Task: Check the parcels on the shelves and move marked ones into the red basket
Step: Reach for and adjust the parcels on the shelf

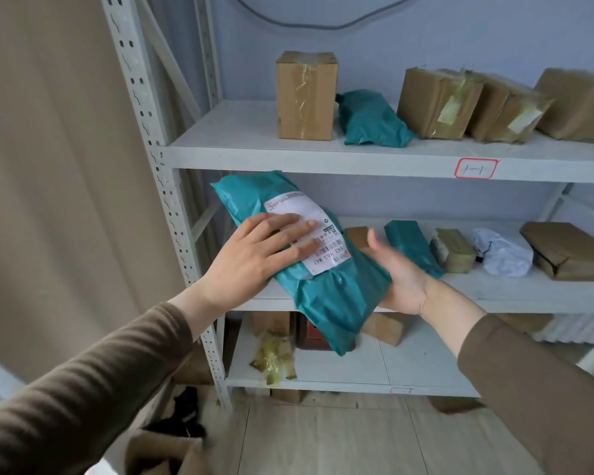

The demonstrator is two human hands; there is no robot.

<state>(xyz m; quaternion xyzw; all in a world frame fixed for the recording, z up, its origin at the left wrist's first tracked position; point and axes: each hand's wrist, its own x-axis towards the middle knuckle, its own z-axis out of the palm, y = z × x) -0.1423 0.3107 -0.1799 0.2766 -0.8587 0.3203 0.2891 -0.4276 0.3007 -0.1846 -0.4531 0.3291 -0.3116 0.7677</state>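
Right, the person has a teal mailer bag (326, 296) up in front of the white shelving unit (323, 159), held slantwise between both hands, its white shipping label (314, 234) turned towards them. The left hand (254, 255) lies flat on top, fingers spread over the label's lower part — pressing, not clenched. The right hand (400, 269) is under the far edge, palm open and cupped, thumb up; it supports the bag from below, not pinching it. So the bag is carried between a flat palm and a cradle, clear of the middle shelf, its lower end hanging down past the shelf's front edge.

This looks like the checking step, and the trouble is plain: the left fingers cover part of what needs reading. My advice would be to slide that hand off to the bag's bare teal end, let the right hand take the weight, and tilt the label square to the eyes. A soft mailer like this will probably sag and slip, so a proper grip on the edge would be safer than a flat press.

No red basket shows from where I stand, so I cannot say which way the bag would go. Whether this one carries a mark I cannot tell either; the print is too small. Plenty waits behind — a tall cardboard box (306, 97) and a second teal bag (371, 120) on the upper shelf, more parcels along the middle one.
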